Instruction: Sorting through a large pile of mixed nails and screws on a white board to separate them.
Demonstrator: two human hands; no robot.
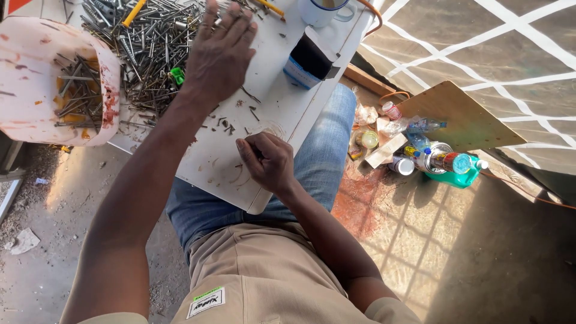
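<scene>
showing the left hand (221, 51) spread flat on the loose heap of grey steel nails (147, 45) at 12 o'clock on the white counter (276, 102); right hand (267, 161), at 6 o'clock, pinches small nails, farther from the heap.

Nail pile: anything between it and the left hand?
Nothing visible. The left hand lies flat on the white board with its fingers reaching into the edge of the nail pile; no other object sits between them.
</scene>
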